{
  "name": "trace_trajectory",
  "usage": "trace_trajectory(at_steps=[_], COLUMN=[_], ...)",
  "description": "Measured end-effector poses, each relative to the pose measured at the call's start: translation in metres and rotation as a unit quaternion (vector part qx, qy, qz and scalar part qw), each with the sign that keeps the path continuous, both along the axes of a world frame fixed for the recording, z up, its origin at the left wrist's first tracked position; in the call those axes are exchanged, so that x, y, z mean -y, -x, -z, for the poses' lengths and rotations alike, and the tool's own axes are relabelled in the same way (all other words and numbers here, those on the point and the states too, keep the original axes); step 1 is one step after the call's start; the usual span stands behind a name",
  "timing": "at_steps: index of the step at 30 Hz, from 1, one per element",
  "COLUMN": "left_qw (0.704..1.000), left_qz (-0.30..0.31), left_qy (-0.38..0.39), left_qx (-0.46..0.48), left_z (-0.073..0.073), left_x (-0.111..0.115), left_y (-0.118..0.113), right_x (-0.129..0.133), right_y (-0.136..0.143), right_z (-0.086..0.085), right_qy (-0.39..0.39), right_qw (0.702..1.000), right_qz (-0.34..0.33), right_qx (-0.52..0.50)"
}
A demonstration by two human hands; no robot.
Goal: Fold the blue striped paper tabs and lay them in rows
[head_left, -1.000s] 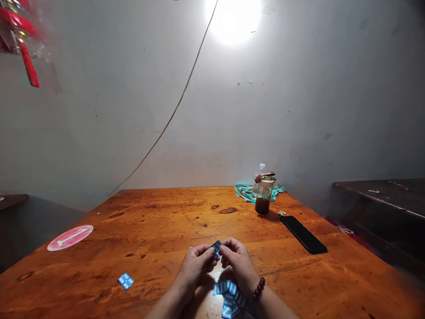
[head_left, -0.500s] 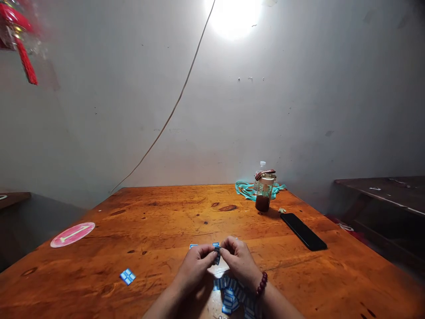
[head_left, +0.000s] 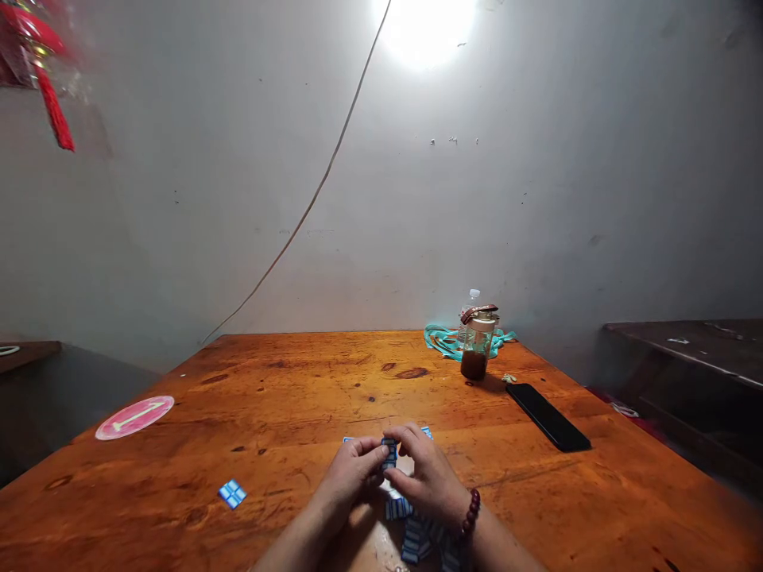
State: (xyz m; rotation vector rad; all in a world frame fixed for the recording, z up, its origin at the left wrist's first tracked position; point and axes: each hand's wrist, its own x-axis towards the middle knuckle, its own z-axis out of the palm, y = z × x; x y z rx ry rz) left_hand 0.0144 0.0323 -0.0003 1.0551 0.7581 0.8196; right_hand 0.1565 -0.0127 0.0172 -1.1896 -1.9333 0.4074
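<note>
Between my left hand and my right hand, close to the table's front, is a small dark-blue and white segmented piece. My left thumb presses on its face, the other left fingers curled behind it. The right index finger meets its top end and the right thumb is at its lower end, with a gap between the two. Below my right hand lies a pile of similar blue-and-white pieces, partly covered by the wrist. A blue-and-white square lies apart on the left. More blue edges show behind my hands.
On the wooden table a black phone lies at right. A bottle with dark liquid, a clear plastic bottle and a turquoise strap are at the back right. A round pink sign is at left.
My right thumb and index finger have spread from a pinch to the two ends of the piece. The piece now shows its segmented face more fully. The view has shifted slightly.
</note>
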Motion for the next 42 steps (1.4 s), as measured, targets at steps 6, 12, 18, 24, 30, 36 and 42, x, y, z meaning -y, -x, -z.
trace_trajectory(at_steps=[6, 12, 18, 24, 30, 36, 42], left_qw=[1.000, 0.998, 0.997, 0.992, 0.982, 0.962, 0.967], left_qz=[0.003, -0.046, -0.054, -0.040, -0.042, -0.035, -0.203], left_qy=[-0.006, -0.024, -0.048, -0.095, -0.147, -0.223, -0.146], left_qx=[-0.009, -0.019, -0.039, -0.075, -0.108, -0.151, -0.042], left_z=[0.000, 0.000, -0.001, 0.003, 0.000, -0.011, -0.035], left_x=[-0.001, -0.002, 0.000, -0.001, 0.001, 0.007, -0.013], left_y=[0.000, 0.001, -0.001, -0.003, -0.002, -0.002, 0.031], right_x=[-0.001, -0.004, -0.005, -0.003, -0.002, -0.004, -0.008], right_y=[0.000, 0.001, 0.004, 0.005, 0.004, 0.002, 0.008], right_z=[0.002, 0.005, 0.005, 0.005, 0.003, 0.004, 0.002], right_qy=[0.005, 0.031, 0.039, 0.030, 0.029, 0.040, 0.199], right_qw=[1.000, 0.995, 0.990, 0.991, 0.991, 0.989, 0.957], right_qz=[-0.006, 0.025, 0.082, 0.087, 0.093, 0.086, 0.066], right_qx=[-0.015, -0.087, -0.108, -0.099, -0.091, -0.110, -0.201])
